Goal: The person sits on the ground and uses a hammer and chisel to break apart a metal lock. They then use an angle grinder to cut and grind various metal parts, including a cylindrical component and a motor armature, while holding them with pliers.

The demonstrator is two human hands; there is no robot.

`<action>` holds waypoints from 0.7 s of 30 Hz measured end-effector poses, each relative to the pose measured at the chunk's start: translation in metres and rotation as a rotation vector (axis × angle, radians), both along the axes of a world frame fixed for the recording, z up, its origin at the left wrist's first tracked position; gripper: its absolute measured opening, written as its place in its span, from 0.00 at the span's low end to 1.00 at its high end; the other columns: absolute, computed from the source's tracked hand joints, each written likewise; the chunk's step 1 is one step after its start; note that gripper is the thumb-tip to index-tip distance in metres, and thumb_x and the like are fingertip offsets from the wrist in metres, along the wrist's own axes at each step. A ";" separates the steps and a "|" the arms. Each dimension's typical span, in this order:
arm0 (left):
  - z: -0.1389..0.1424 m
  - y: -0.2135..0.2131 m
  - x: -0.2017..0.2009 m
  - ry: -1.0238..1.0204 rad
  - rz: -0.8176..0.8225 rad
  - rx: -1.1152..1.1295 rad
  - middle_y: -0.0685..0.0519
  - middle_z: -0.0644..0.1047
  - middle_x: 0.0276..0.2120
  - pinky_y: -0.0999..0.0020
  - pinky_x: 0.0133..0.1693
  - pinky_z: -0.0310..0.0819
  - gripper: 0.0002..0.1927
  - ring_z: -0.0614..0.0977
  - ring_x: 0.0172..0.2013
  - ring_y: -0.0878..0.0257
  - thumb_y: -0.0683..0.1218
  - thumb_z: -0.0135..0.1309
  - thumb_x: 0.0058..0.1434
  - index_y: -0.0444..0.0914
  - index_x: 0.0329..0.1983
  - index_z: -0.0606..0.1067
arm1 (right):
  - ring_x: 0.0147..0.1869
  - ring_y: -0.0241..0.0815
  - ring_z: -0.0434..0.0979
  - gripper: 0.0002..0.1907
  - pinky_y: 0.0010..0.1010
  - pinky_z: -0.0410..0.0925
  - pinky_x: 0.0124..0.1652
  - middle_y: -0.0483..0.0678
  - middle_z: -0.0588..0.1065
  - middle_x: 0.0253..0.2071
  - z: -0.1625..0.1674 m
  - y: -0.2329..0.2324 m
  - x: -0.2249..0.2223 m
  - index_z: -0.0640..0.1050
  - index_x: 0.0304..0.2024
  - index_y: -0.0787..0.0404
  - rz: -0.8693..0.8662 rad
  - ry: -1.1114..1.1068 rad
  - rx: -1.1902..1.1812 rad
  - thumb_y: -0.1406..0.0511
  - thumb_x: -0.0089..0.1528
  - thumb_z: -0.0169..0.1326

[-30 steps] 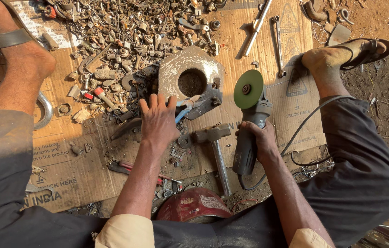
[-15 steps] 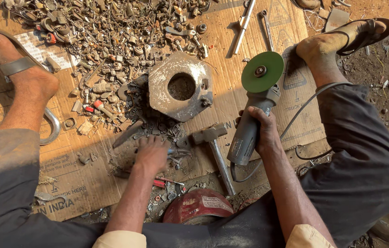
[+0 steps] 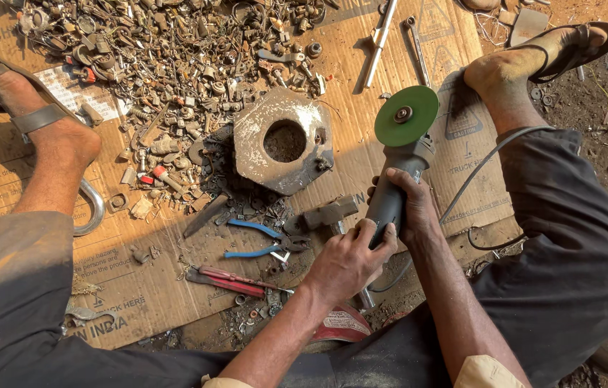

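Observation:
An angle grinder (image 3: 394, 179) with a green disc (image 3: 406, 116) is held above the cardboard. My right hand (image 3: 413, 208) grips its grey body from the right. My left hand (image 3: 348, 263) closes on the rear end of the body, where the black cable (image 3: 491, 165) leaves. A heavy metal block with a round hole (image 3: 284, 141) lies just left of the disc. A hammer (image 3: 327, 215) lies under the grinder, partly hidden by my hands.
Blue-handled pliers (image 3: 257, 242) and a red-handled screwdriver (image 3: 228, 279) lie on the cardboard (image 3: 139, 266). A heap of small metal scrap (image 3: 174, 65) fills the upper left. Wrenches (image 3: 397, 36) lie at the top. My sandalled feet (image 3: 45, 129) flank the area.
My left hand left the cardboard near the pliers and moved right onto the rear of the grinder. The grinder has lifted slightly toward the upper right.

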State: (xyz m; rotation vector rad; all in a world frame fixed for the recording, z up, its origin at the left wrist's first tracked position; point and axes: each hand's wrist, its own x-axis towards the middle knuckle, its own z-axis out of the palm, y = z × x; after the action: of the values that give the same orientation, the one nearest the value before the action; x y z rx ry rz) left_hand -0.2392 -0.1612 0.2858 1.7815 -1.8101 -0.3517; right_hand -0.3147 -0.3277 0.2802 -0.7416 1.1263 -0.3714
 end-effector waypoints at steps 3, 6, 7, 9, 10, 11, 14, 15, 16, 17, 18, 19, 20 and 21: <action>0.000 0.003 0.002 0.112 0.002 0.099 0.41 0.72 0.45 0.68 0.31 0.86 0.31 0.85 0.35 0.51 0.45 0.65 0.65 0.39 0.69 0.65 | 0.37 0.47 0.81 0.25 0.40 0.78 0.35 0.56 0.77 0.35 -0.003 -0.002 0.001 0.74 0.45 0.71 -0.021 -0.028 -0.001 0.56 0.56 0.61; -0.003 0.003 0.003 0.559 0.205 0.190 0.37 0.71 0.49 0.61 0.35 0.86 0.46 0.84 0.39 0.47 0.48 0.71 0.48 0.37 0.68 0.60 | 0.36 0.47 0.80 0.26 0.41 0.77 0.35 0.57 0.77 0.35 -0.007 -0.005 -0.001 0.74 0.46 0.71 0.004 -0.068 0.016 0.56 0.56 0.61; -0.006 0.001 0.004 0.744 0.215 0.221 0.40 0.72 0.50 0.61 0.39 0.84 0.50 0.83 0.42 0.48 0.50 0.73 0.47 0.36 0.69 0.57 | 0.36 0.48 0.80 0.26 0.41 0.77 0.35 0.58 0.77 0.35 -0.008 -0.006 -0.003 0.74 0.47 0.71 0.017 -0.079 0.024 0.56 0.56 0.61; -0.013 -0.002 0.004 1.118 0.232 0.285 0.44 0.74 0.50 0.61 0.46 0.79 0.59 0.82 0.47 0.51 0.54 0.77 0.45 0.36 0.71 0.52 | 0.36 0.47 0.80 0.26 0.43 0.78 0.36 0.56 0.77 0.35 -0.010 -0.006 -0.005 0.74 0.46 0.70 0.016 -0.111 0.088 0.55 0.55 0.60; -0.016 -0.004 0.003 1.251 0.229 0.352 0.44 0.75 0.49 0.62 0.46 0.81 0.55 0.83 0.46 0.53 0.56 0.75 0.47 0.34 0.70 0.56 | 0.36 0.47 0.80 0.26 0.44 0.79 0.37 0.56 0.77 0.35 -0.011 -0.005 -0.006 0.74 0.46 0.69 0.014 -0.129 0.121 0.55 0.54 0.60; -0.018 -0.004 0.001 1.382 0.227 0.418 0.45 0.76 0.47 0.64 0.45 0.83 0.52 0.83 0.46 0.55 0.58 0.74 0.49 0.33 0.68 0.60 | 0.37 0.47 0.80 0.27 0.43 0.78 0.38 0.56 0.76 0.36 -0.011 -0.004 -0.006 0.73 0.47 0.69 0.034 -0.166 0.114 0.55 0.55 0.61; -0.019 -0.002 -0.008 1.586 0.256 0.473 0.45 0.75 0.38 0.61 0.39 0.83 0.45 0.82 0.36 0.54 0.56 0.70 0.50 0.31 0.63 0.62 | 0.39 0.47 0.80 0.29 0.41 0.77 0.42 0.56 0.76 0.37 -0.008 0.000 -0.002 0.72 0.49 0.71 0.105 -0.268 0.063 0.56 0.57 0.63; -0.018 -0.001 -0.012 1.626 0.268 0.472 0.45 0.75 0.35 0.59 0.36 0.82 0.43 0.81 0.32 0.53 0.55 0.68 0.49 0.30 0.61 0.62 | 0.39 0.48 0.80 0.29 0.41 0.77 0.41 0.56 0.76 0.37 -0.006 0.002 0.002 0.72 0.50 0.72 0.140 -0.287 0.035 0.56 0.57 0.64; -0.017 -0.001 -0.015 1.451 0.343 0.444 0.45 0.76 0.35 0.60 0.35 0.82 0.40 0.82 0.33 0.54 0.52 0.68 0.50 0.31 0.59 0.63 | 0.39 0.48 0.80 0.30 0.42 0.76 0.41 0.56 0.76 0.37 -0.004 0.003 0.006 0.72 0.50 0.72 0.173 -0.305 0.006 0.56 0.57 0.64; -0.015 -0.001 -0.017 1.275 0.415 0.411 0.45 0.76 0.35 0.61 0.34 0.82 0.36 0.83 0.33 0.54 0.50 0.68 0.51 0.31 0.57 0.64 | 0.38 0.48 0.80 0.30 0.42 0.77 0.40 0.55 0.77 0.37 -0.003 0.006 0.010 0.71 0.51 0.69 0.186 -0.177 -0.001 0.56 0.54 0.64; -0.014 -0.002 -0.018 1.096 0.483 0.373 0.44 0.77 0.35 0.62 0.34 0.81 0.33 0.84 0.33 0.55 0.47 0.68 0.52 0.31 0.55 0.65 | 0.38 0.47 0.80 0.31 0.42 0.77 0.39 0.55 0.77 0.36 -0.002 0.009 0.015 0.71 0.52 0.65 0.197 -0.050 -0.007 0.57 0.52 0.64; -0.014 -0.004 -0.019 1.105 0.521 0.427 0.44 0.77 0.35 0.63 0.33 0.83 0.33 0.84 0.33 0.55 0.46 0.65 0.53 0.31 0.57 0.62 | 0.37 0.47 0.81 0.32 0.42 0.77 0.38 0.54 0.78 0.36 -0.003 0.013 0.021 0.70 0.53 0.62 0.206 0.075 -0.010 0.58 0.49 0.65; -0.014 -0.005 -0.019 1.114 0.563 0.482 0.44 0.77 0.36 0.63 0.31 0.85 0.34 0.85 0.32 0.55 0.45 0.63 0.55 0.30 0.58 0.59 | 0.38 0.46 0.81 0.34 0.40 0.77 0.39 0.53 0.78 0.36 -0.004 0.017 0.027 0.69 0.53 0.62 0.252 0.149 -0.099 0.59 0.48 0.66; -0.015 -0.007 -0.018 1.122 0.608 0.534 0.44 0.76 0.36 0.63 0.30 0.87 0.35 0.86 0.31 0.55 0.44 0.60 0.56 0.30 0.60 0.56 | 0.39 0.44 0.81 0.35 0.38 0.78 0.40 0.52 0.78 0.37 -0.006 0.021 0.032 0.68 0.53 0.63 0.298 0.223 -0.188 0.60 0.47 0.67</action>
State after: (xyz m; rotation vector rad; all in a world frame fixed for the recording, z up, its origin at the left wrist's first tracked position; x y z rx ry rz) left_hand -0.2574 -0.1684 0.2705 1.7486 -0.3840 -1.3220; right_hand -0.2823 -0.3062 0.2739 -1.1232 1.1775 -0.1445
